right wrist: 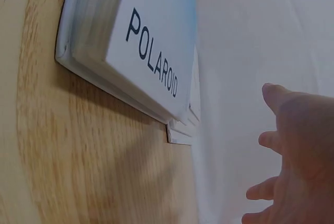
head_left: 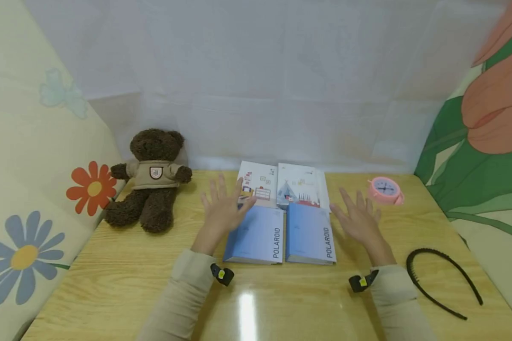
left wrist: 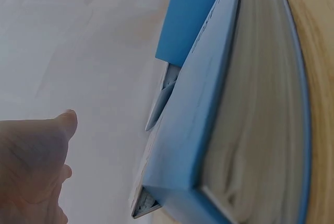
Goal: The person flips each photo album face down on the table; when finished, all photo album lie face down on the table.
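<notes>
Two blue photo albums marked POLAROID lie side by side in the head view, the left album [head_left: 256, 234] and the right album [head_left: 309, 232]. Behind them, partly covered, are two white illustrated books, the left book [head_left: 260, 180] and the right book [head_left: 298, 182]. My left hand [head_left: 224, 208] hovers with fingers spread beside the left album, its thumb overlapping the album's corner in this view. To the right of the right album, my right hand [head_left: 358, 220] is held with its fingers spread and nothing in it. Both wrist views show the hands raised, apart from the albums.
A brown teddy bear [head_left: 153, 180] in a beige sweater sits at the back left of the wooden table [head_left: 123, 284]. Toward the back right lies a pink alarm clock [head_left: 385, 189], with a black headband [head_left: 443, 255] nearer the front right. A white cloth [head_left: 281, 94] hangs behind.
</notes>
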`<state>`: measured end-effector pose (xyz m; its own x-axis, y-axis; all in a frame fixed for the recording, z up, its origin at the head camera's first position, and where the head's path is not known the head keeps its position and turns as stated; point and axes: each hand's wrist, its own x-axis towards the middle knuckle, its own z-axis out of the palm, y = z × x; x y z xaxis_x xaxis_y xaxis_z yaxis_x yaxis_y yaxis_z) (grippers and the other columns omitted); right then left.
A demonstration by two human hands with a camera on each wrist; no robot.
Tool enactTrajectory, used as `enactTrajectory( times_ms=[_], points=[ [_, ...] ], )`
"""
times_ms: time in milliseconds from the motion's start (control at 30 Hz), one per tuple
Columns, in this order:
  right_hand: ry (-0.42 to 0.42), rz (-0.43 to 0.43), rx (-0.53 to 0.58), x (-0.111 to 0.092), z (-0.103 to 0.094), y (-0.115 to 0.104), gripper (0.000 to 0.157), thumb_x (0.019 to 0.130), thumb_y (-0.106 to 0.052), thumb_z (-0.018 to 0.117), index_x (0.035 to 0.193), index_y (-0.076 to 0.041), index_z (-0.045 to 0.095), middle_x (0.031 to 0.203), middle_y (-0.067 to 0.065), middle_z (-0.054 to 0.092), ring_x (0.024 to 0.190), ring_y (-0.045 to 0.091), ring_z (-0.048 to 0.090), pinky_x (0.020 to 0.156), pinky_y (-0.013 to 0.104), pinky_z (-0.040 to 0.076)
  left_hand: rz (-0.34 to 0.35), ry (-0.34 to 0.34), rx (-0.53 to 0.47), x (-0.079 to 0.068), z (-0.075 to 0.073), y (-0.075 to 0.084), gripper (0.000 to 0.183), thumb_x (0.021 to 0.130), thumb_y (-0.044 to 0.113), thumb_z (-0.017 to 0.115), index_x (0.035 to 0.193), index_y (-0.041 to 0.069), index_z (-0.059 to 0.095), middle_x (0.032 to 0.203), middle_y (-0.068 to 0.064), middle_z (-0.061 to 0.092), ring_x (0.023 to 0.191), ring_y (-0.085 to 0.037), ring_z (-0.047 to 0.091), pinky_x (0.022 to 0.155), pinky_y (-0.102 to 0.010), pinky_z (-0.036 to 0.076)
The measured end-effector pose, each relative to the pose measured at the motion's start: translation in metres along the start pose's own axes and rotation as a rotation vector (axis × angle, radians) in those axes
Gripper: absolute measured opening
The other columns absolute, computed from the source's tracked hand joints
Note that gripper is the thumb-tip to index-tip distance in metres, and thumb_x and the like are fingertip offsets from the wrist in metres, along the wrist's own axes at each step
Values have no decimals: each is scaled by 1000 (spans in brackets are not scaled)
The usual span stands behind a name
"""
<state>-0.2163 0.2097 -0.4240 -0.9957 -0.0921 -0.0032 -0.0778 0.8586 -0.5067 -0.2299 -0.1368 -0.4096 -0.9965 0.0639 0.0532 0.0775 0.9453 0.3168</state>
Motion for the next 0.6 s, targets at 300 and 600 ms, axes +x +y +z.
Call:
enactTrajectory(
  times_ms=[300,600],
  points=[
    [2,-28,-7,3,-2,-6,74,102,-60,26,160,-16,14,159,33,-1,141,61,-1,104,78,-8,2,16,-60,-2,-5,-3,77,98,67,30,161,27,8,160,-21,-21,145,-45,-16,110,-69,-13],
    [-33,-29,-6,0,7,-18,78,102,-60,30,159,-9,16,157,37,4,141,59,6,107,77,2,61,-43,-92,-19,-4,11,86,99,62,38,160,10,7,160,-28,-8,146,-47,-7,112,-68,-7]
  ],
)
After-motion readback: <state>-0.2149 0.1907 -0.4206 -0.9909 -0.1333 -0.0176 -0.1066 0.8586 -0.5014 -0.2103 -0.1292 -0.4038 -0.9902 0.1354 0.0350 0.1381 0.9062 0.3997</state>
